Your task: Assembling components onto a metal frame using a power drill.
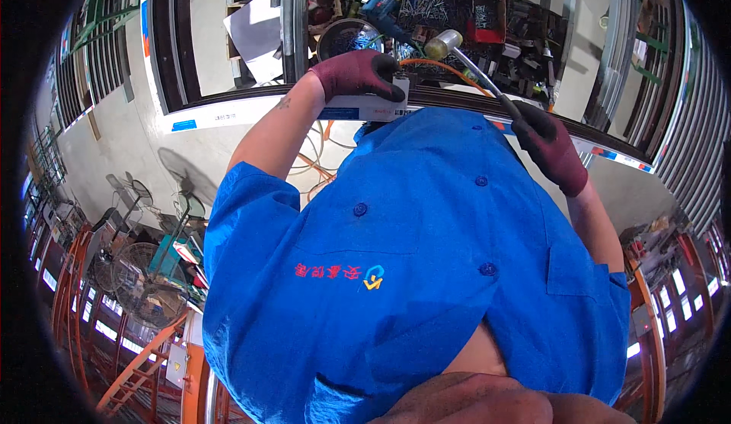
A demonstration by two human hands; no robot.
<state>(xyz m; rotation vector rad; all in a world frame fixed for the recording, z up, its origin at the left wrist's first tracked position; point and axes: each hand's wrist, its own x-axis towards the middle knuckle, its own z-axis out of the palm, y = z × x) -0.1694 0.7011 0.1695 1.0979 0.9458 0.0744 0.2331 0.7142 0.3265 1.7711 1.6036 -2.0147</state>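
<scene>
In my right hand (550, 148), in a dark red and black glove, the fingers are wrapped round the handle of a mallet (443, 44) with a pale yellowish head. Its shaft slants up to the left, with the head above the loose hardware. My left hand (352, 76), gloved the same way, is at the near bar of a long metal frame (251, 105). Its thumb and forefinger curve about a small pale grey piece (403, 86) at the bar; the other fingers are partly hidden. White protective film with blue patches covers the bar's near side.
Past the bar lie a blue cordless drill (382, 14), a round bowl of screws (346, 39), a red box (486, 19) and many loose fasteners. An orange hose (438, 64) crosses there. White sheet (257, 37) lies left. Standing fans (148, 283) and an orange ladder (137, 371) are at lower left.
</scene>
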